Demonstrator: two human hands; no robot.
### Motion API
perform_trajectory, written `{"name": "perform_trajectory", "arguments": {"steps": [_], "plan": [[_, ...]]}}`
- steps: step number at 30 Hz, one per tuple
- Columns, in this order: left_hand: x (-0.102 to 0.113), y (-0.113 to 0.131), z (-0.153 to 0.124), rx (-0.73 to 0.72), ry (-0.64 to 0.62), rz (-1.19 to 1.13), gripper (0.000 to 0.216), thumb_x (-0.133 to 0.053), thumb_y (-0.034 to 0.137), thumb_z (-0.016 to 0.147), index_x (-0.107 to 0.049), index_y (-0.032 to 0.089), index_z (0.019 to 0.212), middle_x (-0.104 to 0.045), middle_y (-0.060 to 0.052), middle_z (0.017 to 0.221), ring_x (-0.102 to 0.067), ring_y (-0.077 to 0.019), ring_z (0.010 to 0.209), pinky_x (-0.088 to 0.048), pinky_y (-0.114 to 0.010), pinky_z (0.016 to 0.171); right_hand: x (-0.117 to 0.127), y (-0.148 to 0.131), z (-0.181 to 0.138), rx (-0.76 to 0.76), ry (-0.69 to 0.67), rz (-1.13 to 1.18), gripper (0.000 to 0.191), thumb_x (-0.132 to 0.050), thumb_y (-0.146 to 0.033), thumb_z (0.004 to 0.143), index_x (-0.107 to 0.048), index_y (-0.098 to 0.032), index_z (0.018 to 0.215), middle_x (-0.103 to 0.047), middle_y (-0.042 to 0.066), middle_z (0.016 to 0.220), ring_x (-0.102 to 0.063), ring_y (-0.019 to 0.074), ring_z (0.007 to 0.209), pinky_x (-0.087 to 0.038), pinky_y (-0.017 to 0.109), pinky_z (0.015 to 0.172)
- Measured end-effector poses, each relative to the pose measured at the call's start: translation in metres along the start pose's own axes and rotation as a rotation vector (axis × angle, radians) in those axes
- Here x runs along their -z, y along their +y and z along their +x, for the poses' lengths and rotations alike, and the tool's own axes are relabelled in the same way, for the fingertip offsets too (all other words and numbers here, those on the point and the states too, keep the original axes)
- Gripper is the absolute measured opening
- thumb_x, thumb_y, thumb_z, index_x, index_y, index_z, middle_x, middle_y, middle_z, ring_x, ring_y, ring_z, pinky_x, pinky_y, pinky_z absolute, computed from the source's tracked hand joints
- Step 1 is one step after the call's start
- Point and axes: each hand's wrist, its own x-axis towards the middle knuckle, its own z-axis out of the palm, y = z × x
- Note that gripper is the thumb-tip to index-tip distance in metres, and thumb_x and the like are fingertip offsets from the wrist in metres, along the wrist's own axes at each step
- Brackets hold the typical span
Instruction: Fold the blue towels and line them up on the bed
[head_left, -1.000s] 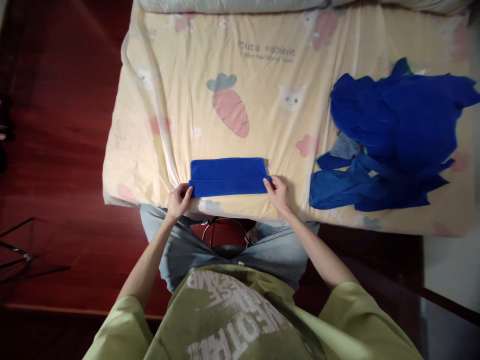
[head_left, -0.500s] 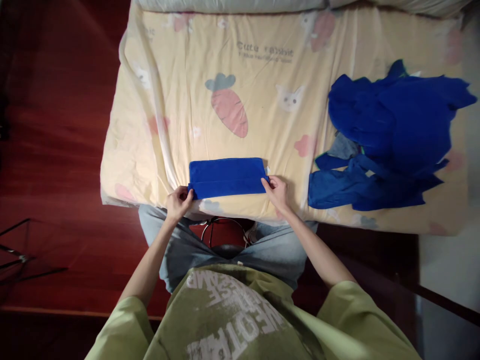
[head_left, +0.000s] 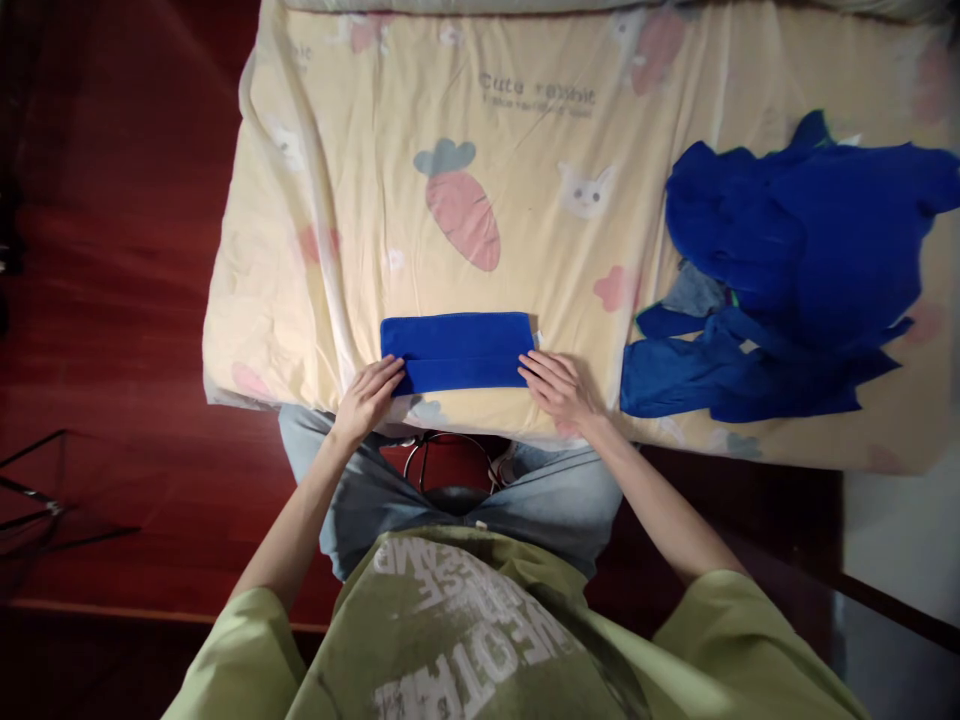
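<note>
A folded blue cloth (head_left: 457, 351) lies flat as a long, narrow band on the near part of a bed sheet (head_left: 360, 200), close to the sheet's front edge and straight in front of the person. The left hand (head_left: 369, 395) rests at the cloth's left end with the fingers stretched out flat, their tips lying on the near left corner; nothing is pinched between them. The right hand (head_left: 559, 385) lies the same way at the right end, fingers spread and loose, their tips touching the near right corner of the cloth without clasping it. The sheet is pale yellow and printed with a pink carrot (head_left: 461, 205), a small white cat face (head_left: 585, 192) and a line of dark lettering further back. To the right, well apart from the folded cloth, a loose pile of blue cloths (head_left: 780, 270) sprawls over the sheet. Dark red floor (head_left: 112, 300) shows on the left.
</note>
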Motion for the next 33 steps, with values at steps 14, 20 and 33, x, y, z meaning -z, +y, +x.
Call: {"name": "perform_trajectory", "arguments": {"steps": [14, 20, 33], "plan": [[0.006, -0.016, -0.004, -0.176, -0.130, 0.087, 0.048, -0.037, 0.024, 0.108, -0.049, 0.020, 0.155, -0.054, -0.011, 0.153, -0.046, -0.0265, 0.147, -0.033, -0.055, 0.127, -0.001, 0.006, -0.002, 0.099, -0.061, 0.013, 0.056, -0.037, -0.005, 0.098, -0.059, -0.023, 0.146, -0.062, 0.006, 0.145, -0.057, 0.0246, 0.139, -0.051, 0.050, 0.112], [-0.010, -0.018, -0.028, -0.124, 0.055, -0.117, 0.040, -0.044, 0.025, 0.107, -0.061, 0.025, 0.143, -0.065, -0.009, 0.142, -0.056, -0.0252, 0.139, -0.048, -0.056, 0.116, 0.003, -0.005, -0.013, 0.047, 0.008, 0.111, 0.063, -0.041, 0.000, 0.090, -0.062, -0.025, 0.144, -0.066, 0.006, 0.142, -0.061, 0.0241, 0.134, -0.052, 0.048, 0.111], [-0.001, -0.009, 0.001, 0.453, 0.104, -0.221, 0.039, -0.055, 0.053, 0.098, -0.069, 0.017, 0.108, -0.067, -0.009, 0.096, -0.066, -0.0232, 0.090, -0.055, -0.036, 0.083, -0.008, 0.004, 0.021, -0.457, 0.133, 0.458, 0.027, -0.057, -0.042, 0.097, -0.065, -0.020, 0.109, -0.073, 0.009, 0.098, -0.068, 0.0241, 0.087, -0.056, 0.038, 0.079]]}}
